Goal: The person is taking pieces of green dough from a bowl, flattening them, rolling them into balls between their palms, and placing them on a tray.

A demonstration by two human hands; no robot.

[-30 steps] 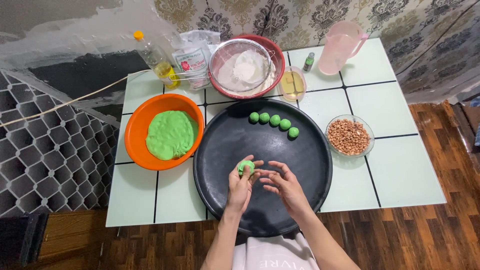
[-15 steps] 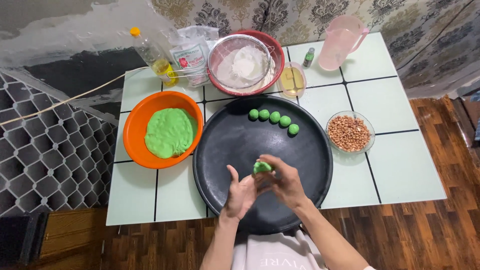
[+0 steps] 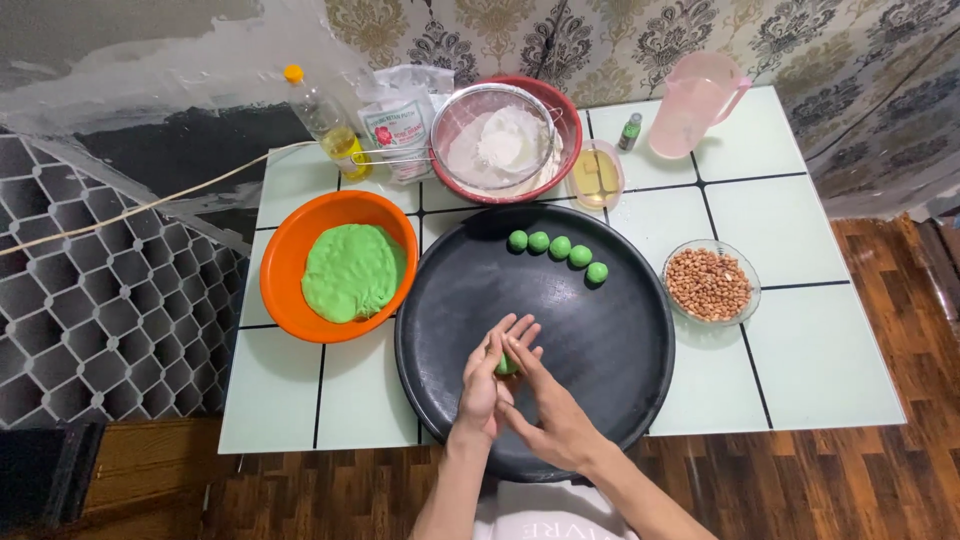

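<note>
A small green dough ball (image 3: 506, 366) is pressed between two flat palms, over the near part of the big black tray (image 3: 620, 340). The left hand (image 3: 487, 378) is held with its fingers (image 3: 512, 331) straight and open, pointing far — the ball is tucked below them, at the palm. The right hand (image 3: 548, 410) is laid across it from the right, fingers loosely stretched, not curled. Only a bit of green is seen between the hands. Five finished green balls (image 3: 558, 247) are lined up at the far side of the tray. An orange bowl of green dough (image 3: 340, 266) is set to the left — a glass bowl of peanuts (image 3: 710, 283) to the right.
</note>
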